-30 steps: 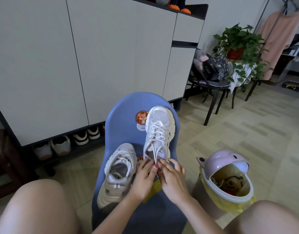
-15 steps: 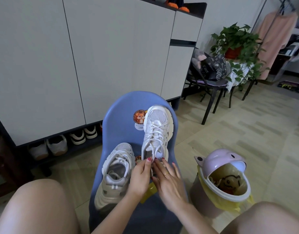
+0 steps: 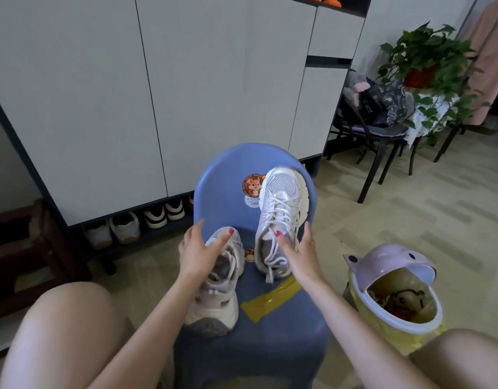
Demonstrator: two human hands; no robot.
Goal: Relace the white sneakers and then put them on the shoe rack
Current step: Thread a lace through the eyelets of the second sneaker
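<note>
Blue plastic chair [image 3: 222,197] fills mid-frame, carrying both white sneakers. Left hand [image 3: 196,252] and right hand [image 3: 299,255] have let go of the laces and spread apart, fingers straight, holding nothing. Left sneaker [image 3: 217,304] lies lower centre; right sneaker [image 3: 281,209] leans on the backrest. Shoe rack [image 3: 146,220] sits at middle left.

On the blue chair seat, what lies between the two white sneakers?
In the head view, a small round orange sticker shows on the blue chair seat between the left sneaker and the right sneaker; the rest of the gap is bare seat.
</note>
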